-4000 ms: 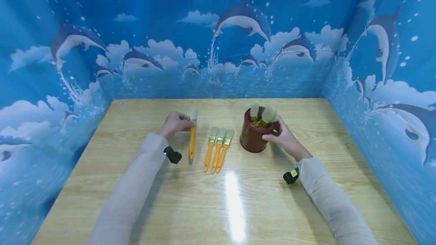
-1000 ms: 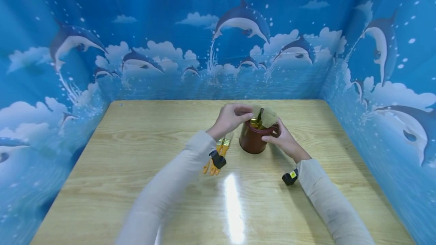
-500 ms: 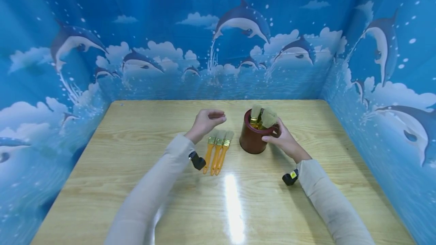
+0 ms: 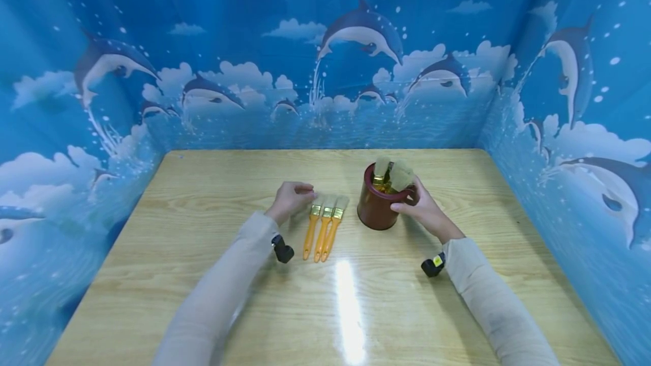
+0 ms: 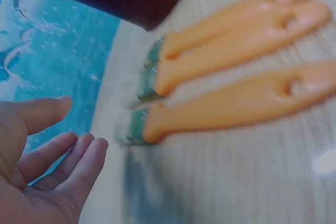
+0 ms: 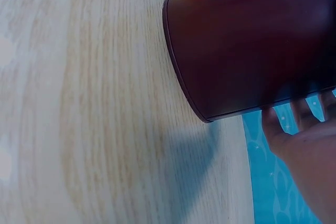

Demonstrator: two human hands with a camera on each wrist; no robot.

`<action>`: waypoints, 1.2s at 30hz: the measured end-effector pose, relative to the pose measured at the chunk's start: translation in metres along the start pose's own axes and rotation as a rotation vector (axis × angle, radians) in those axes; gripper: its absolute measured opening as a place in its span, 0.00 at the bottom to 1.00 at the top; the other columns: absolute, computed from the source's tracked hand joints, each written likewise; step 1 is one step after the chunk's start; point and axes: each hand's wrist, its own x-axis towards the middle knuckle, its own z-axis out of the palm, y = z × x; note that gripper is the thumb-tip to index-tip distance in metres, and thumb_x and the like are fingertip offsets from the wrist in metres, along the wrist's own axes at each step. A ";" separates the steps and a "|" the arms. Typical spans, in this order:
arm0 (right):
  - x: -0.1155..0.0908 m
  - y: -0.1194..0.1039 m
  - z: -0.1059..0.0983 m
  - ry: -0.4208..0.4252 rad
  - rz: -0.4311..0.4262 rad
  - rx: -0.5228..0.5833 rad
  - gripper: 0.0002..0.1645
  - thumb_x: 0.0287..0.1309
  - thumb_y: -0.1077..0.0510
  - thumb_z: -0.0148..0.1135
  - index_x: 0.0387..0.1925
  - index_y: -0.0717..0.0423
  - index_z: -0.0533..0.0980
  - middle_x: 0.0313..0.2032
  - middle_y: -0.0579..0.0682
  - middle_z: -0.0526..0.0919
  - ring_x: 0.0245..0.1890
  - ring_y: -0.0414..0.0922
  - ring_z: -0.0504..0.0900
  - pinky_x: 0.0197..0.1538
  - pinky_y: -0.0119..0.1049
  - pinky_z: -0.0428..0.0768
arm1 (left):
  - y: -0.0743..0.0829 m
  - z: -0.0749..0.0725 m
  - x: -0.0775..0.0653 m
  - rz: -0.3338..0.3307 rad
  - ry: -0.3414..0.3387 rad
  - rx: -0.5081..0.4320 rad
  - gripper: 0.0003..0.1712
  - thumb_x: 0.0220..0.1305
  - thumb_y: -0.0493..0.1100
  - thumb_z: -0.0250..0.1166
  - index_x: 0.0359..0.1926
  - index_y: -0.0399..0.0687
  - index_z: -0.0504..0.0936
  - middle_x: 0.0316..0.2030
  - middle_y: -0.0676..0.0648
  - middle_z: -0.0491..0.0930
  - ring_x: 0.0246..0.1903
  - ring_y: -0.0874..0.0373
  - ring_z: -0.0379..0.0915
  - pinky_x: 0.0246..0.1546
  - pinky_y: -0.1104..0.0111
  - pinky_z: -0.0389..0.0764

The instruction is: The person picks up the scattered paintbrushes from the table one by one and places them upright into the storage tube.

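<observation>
Three paintbrushes (image 4: 322, 230) with orange handles, gold-coloured ferrules and pale bristles lie side by side on the table, bristles toward the far edge. My left hand (image 4: 292, 201) is just left of their bristle ends, thumb and fingers apart and holding nothing in the left wrist view. A dark red-brown mug (image 4: 377, 208) stands upright to the right of the brushes. Several brushes (image 4: 399, 177) stand in it, bristles up. My right hand (image 4: 424, 210) grips the mug at its handle side, thumb against the wall; its other fingers are partly hidden behind the handle.
The light wood-grain table (image 4: 213, 196) carries a bright glare streak near its front. A blue dolphin-print curtain (image 4: 285, 61) encloses the back and sides. Each wrist wears a small black camera (image 4: 282, 249).
My left hand pinched a separate brush at the left earlier, then reached the mug's rim; that brush is gone from the table. The hand has moved back left to the three brushes. My right hand stays.
</observation>
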 end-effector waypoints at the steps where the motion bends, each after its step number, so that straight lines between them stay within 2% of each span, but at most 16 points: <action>1: 0.000 0.000 0.000 -0.001 0.000 0.002 0.54 0.59 0.53 0.66 0.75 0.35 0.40 0.72 0.52 0.50 0.72 0.56 0.51 0.69 0.56 0.57 | -0.003 0.000 0.000 -0.019 0.004 0.017 0.23 0.62 0.43 0.67 0.56 0.38 0.78 0.51 0.40 0.80 0.51 0.48 0.77 0.51 0.61 0.78; 5: 0.000 0.000 0.000 -0.005 0.001 0.010 0.55 0.60 0.54 0.65 0.75 0.35 0.39 0.72 0.52 0.49 0.72 0.56 0.50 0.70 0.56 0.56 | -0.012 0.001 0.000 -0.066 -0.009 0.071 0.24 0.60 0.44 0.68 0.55 0.38 0.78 0.49 0.40 0.80 0.47 0.50 0.78 0.49 0.62 0.79; 10: -0.001 0.000 0.000 -0.007 0.006 0.012 0.54 0.60 0.54 0.65 0.75 0.35 0.40 0.73 0.51 0.49 0.73 0.55 0.49 0.70 0.56 0.55 | -0.016 0.006 0.001 -0.078 -0.010 0.144 0.25 0.54 0.44 0.73 0.52 0.38 0.80 0.45 0.41 0.82 0.40 0.53 0.79 0.41 0.66 0.81; 14: -0.001 0.000 0.000 -0.010 0.002 0.011 0.54 0.60 0.53 0.65 0.75 0.35 0.40 0.73 0.51 0.48 0.73 0.55 0.49 0.70 0.56 0.54 | -0.013 0.014 0.000 -0.043 0.015 0.234 0.23 0.49 0.42 0.76 0.46 0.36 0.82 0.39 0.42 0.83 0.36 0.55 0.79 0.36 0.68 0.80; 19: 0.000 0.001 -0.001 -0.008 0.002 0.000 0.54 0.60 0.52 0.65 0.74 0.34 0.40 0.73 0.51 0.48 0.73 0.55 0.49 0.70 0.56 0.55 | -0.012 0.021 -0.002 0.009 0.058 0.339 0.20 0.48 0.41 0.77 0.42 0.36 0.83 0.38 0.43 0.83 0.36 0.53 0.79 0.35 0.66 0.80; 24: 0.000 0.001 -0.001 0.006 0.013 -0.009 0.53 0.59 0.50 0.66 0.74 0.33 0.42 0.72 0.50 0.50 0.72 0.54 0.50 0.70 0.56 0.55 | -0.012 0.023 0.000 0.019 0.087 0.337 0.15 0.47 0.41 0.78 0.34 0.39 0.84 0.35 0.44 0.83 0.32 0.55 0.76 0.31 0.68 0.78; 30: -0.001 0.000 -0.001 0.006 0.021 -0.009 0.54 0.58 0.50 0.67 0.74 0.33 0.41 0.72 0.51 0.50 0.73 0.55 0.49 0.70 0.56 0.55 | -0.014 0.022 0.000 0.042 0.066 0.342 0.12 0.46 0.41 0.78 0.24 0.43 0.81 0.24 0.49 0.79 0.23 0.60 0.69 0.22 0.73 0.70; 36: 0.000 0.000 -0.001 -0.003 0.012 -0.005 0.54 0.59 0.52 0.66 0.74 0.34 0.40 0.73 0.50 0.49 0.73 0.54 0.49 0.71 0.56 0.54 | -0.015 0.021 -0.001 0.035 0.058 0.328 0.12 0.47 0.41 0.77 0.22 0.44 0.80 0.22 0.50 0.76 0.21 0.61 0.66 0.21 0.73 0.68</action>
